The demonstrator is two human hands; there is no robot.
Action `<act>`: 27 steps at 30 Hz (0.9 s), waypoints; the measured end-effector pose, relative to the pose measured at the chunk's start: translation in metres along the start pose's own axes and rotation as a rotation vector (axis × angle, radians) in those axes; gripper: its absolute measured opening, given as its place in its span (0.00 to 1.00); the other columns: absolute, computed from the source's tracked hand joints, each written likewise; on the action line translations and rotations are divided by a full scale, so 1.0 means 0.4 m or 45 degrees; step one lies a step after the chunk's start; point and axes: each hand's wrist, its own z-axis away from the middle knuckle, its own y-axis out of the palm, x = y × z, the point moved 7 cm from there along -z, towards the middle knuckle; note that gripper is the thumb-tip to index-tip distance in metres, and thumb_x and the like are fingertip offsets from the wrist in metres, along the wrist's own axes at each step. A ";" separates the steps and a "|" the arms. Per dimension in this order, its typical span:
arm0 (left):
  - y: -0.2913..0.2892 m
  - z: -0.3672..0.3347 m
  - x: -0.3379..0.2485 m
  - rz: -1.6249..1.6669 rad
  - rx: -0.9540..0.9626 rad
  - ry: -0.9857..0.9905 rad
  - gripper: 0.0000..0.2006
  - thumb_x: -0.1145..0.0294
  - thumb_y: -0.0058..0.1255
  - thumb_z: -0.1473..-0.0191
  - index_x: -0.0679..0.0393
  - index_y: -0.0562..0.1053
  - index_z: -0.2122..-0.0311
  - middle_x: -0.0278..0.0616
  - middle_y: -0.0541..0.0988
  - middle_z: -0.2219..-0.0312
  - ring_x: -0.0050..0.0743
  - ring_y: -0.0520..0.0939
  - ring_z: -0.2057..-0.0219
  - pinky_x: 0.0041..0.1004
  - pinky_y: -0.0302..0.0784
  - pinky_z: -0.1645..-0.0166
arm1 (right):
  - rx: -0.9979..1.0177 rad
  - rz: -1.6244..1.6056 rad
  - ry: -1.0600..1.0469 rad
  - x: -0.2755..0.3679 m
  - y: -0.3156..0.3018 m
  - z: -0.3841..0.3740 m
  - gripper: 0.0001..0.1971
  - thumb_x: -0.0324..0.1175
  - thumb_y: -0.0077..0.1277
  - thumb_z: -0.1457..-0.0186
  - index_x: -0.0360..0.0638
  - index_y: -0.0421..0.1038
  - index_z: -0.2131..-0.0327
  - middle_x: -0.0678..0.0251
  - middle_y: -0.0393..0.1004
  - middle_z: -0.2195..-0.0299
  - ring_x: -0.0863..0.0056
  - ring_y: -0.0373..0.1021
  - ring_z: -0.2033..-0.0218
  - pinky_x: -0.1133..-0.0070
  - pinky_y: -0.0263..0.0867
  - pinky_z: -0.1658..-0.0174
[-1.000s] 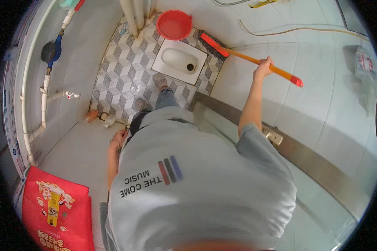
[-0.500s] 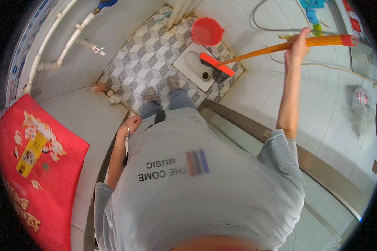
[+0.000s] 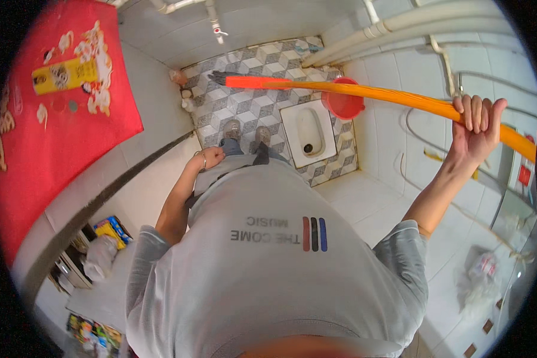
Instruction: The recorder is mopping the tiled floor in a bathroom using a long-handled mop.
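My right hand (image 3: 477, 128), raised at the right, has its fingers wrapped over the orange handle of a broom (image 3: 376, 93). The handle runs left across the view, passing over a red bucket (image 3: 344, 101). At its far end the red-orange broom head (image 3: 250, 82) is seen edge-on, its dark bristles (image 3: 218, 77) pointing left over the tiled floor; whether they touch it I cannot tell. My left hand (image 3: 210, 159), with a bracelet at the wrist, is closed beside my hip. Its inner side is hidden.
A white squat toilet (image 3: 309, 132) is set into the patterned floor (image 3: 206, 119), ahead of my shoes. Pipes (image 3: 400, 27) and a thin hose line the walls. Left stands a red-covered surface (image 3: 53, 131); small items sit by the wall. A plastic bag (image 3: 482, 280) hangs at right.
The broom head has swung left, from over the squat toilet to the left side of the floor. The view has turned too. My right hand still grips the handle; my left stays by my hip.
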 end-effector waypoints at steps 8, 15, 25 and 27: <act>0.083 0.055 0.023 0.217 -0.211 -0.199 0.14 0.59 0.41 0.51 0.61 0.69 0.77 0.50 0.73 0.80 0.44 0.73 0.76 0.34 0.67 0.70 | 0.649 0.129 -0.107 -0.125 0.124 -0.027 0.21 0.30 0.32 0.46 0.50 0.49 0.92 0.77 0.49 0.93 0.84 0.46 0.90 0.79 0.49 0.78; 0.179 0.106 -0.005 0.237 -0.440 -0.284 0.13 0.63 0.41 0.49 0.61 0.65 0.78 0.47 0.69 0.85 0.42 0.70 0.81 0.34 0.66 0.73 | 0.023 0.084 0.171 -0.651 0.017 -0.098 0.15 0.33 0.44 0.47 0.44 0.60 0.85 0.73 0.60 0.85 0.83 0.56 0.82 0.85 0.52 0.76; 0.176 0.093 -0.071 0.278 -0.926 -0.585 0.13 0.63 0.35 0.46 0.62 0.67 0.71 0.59 0.73 0.76 0.59 0.73 0.70 0.44 0.68 0.65 | 0.405 0.139 0.115 -0.615 0.004 -0.137 0.20 0.29 0.42 0.46 0.45 0.50 0.89 0.75 0.51 0.90 0.85 0.47 0.87 0.84 0.44 0.81; 0.138 0.080 -0.117 0.249 -0.951 -0.551 0.14 0.62 0.34 0.46 0.62 0.67 0.71 0.58 0.73 0.76 0.59 0.73 0.70 0.44 0.68 0.65 | 0.557 0.073 -0.017 -0.584 -0.033 -0.153 0.21 0.28 0.42 0.47 0.45 0.49 0.91 0.75 0.50 0.92 0.85 0.47 0.89 0.84 0.43 0.83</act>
